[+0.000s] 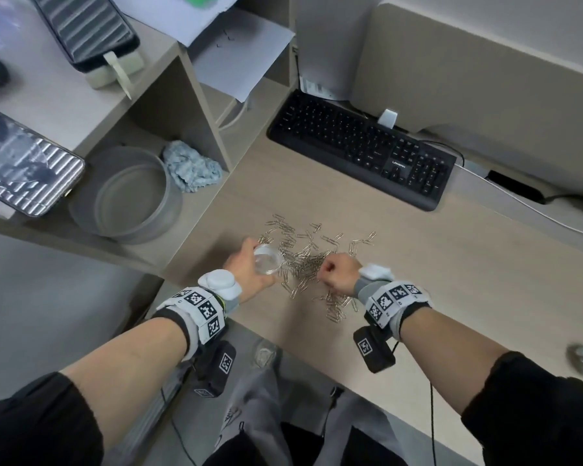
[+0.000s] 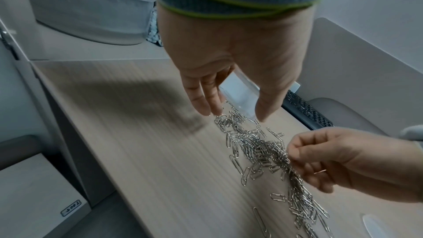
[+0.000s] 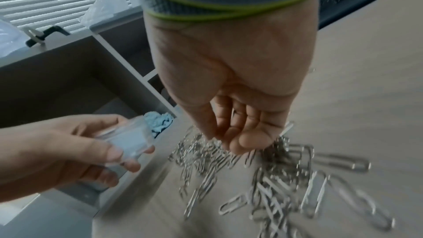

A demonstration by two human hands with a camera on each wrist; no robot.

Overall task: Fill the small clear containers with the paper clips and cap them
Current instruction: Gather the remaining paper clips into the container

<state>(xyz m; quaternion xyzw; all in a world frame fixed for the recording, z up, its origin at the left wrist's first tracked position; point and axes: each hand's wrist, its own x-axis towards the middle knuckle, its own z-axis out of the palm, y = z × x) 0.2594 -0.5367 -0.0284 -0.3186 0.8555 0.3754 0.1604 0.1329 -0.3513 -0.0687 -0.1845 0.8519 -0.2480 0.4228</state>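
Fingers of the left hand (image 1: 246, 267) curl round an open small clear container (image 1: 267, 258) just beside the paper clips (image 1: 312, 260) heaped on the table (image 1: 451, 280); the right hand (image 1: 339, 272) pinches a tangled bunch (light, slippery wire, likely best taken in clumps).

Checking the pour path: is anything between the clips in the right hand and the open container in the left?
Nothing visible. The right hand pinches paper clips at the pile; the left hand holds the container beside it, mouth uncapped.

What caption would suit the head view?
Left hand holds a clear container while right hand gathers paper clips on a desk.
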